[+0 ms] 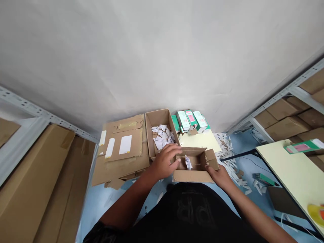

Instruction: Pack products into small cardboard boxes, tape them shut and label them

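Observation:
In front of my body is a small cardboard box [193,176] with its top flaps folded out. A crumpled piece of white paper [188,162] lies inside it. My right hand [218,172] grips the box at its right end, thumb over the edge. At the left end hovers my left hand [165,161], fingers apart and slightly curved, with nothing seen in it; whether it touches the box I cannot tell. Just beyond that hand stands a larger open carton [150,135] containing crumpled white paper [162,135].
Flattened cardboard [138,162] is stacked at left. Green-and-white boxes [191,118] stand by the wall on a pale tabletop [202,140]. Paper scraps [229,162] litter the floor. A second table [291,168] is at right; shelves with cartons [288,126] flank both sides.

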Available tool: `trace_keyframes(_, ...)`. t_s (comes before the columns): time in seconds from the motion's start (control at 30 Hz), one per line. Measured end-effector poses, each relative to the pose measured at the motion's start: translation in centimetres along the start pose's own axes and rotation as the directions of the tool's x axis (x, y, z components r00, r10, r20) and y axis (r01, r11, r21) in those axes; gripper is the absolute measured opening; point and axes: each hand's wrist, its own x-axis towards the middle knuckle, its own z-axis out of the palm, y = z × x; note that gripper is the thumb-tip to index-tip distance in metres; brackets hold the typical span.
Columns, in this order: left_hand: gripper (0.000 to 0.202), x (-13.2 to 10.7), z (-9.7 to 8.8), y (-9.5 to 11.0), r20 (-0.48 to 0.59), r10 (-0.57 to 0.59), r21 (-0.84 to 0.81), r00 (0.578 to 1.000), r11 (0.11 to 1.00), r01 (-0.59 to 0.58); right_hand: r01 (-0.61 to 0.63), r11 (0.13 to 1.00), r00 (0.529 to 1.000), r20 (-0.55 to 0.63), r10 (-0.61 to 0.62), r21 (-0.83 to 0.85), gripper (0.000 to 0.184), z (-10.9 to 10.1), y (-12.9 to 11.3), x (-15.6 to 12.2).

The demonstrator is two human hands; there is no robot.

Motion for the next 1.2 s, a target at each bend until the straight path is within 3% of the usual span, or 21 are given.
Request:
trace_keyframes(0.07,0.044,0.3,1.2,-0.1,-0.148,-0.163,-0.049,0.976,0.986,0.157,-0.036,0.999,0.998,-0.059,0.038,0.036,0.039,-1.3,0.9,-0.6)
trace_keyframes(0.1,0.051,0.6,2.1,-0.1,-0.171,-0.249,-0.119,0.953,0.966,0.231,-0.046,0.998,0.995,-0.09,0.051,0.053,0.039,-1.9,1.4,-0.8)
trace_keyframes(0.2,0.062,2.1,5.8,0.0,0.004,-0.368,-0.388,0.93,0.856,0.341,-0.066,0.993,0.981,-0.176,0.083,0.1,0.04,-3.7,3.2,-1.4)
trace_keyframes(0.3,0.063,4.5,9.8,1.2,0.173,-0.307,-0.493,0.936,0.796,0.352,-0.094,0.982,0.962,-0.241,0.132,0.163,0.041,-5.5,5.6,-1.7)
trace_keyframes(0.4,0.07,7.3,13.8,3.4,0.19,-0.333,-0.448,0.924,0.808,0.383,-0.087,0.97,0.948,-0.28,0.151,0.229,0.041,-8.0,8.9,-1.7)
trace_keyframes(0.5,0.055,10.5,18.3,6.5,0.195,-0.372,-0.377,0.907,0.826,0.42,-0.096,0.962,0.931,-0.32,0.178,0.254,0.04,-11.3,13.3,-1.7)
trace_keyframes(0.63,0.038,14.6,25.9,10.7,0.262,-0.327,-0.326,0.908,0.856,0.402,-0.131,0.95,0.895,-0.378,0.236,0.282,0.038,-16.4,20.5,-2.0)
trace_keyframes(0.83,0.045,19.6,37.6,14.9,0.423,-0.291,-0.34,0.858,0.827,0.448,-0.197,0.902,0.813,-0.45,0.37,0.385,0.04,-22.6,29.5,-3.4)
trace_keyframes(1.03,0.057,24.0,45.0,17.1,0.581,-0.14,-0.302,0.802,0.878,0.372,-0.206,0.807,0.736,-0.456,0.501,0.554,0.042,-25.2,34.2,-3.5)
trace_keyframes(1.2,0.055,28.3,50.8,16.8,0.635,-0.098,-0.306,0.766,0.879,0.366,-0.207,0.688,0.652,-0.426,0.627,0.696,0.041,-25.9,36.9,-2.1)
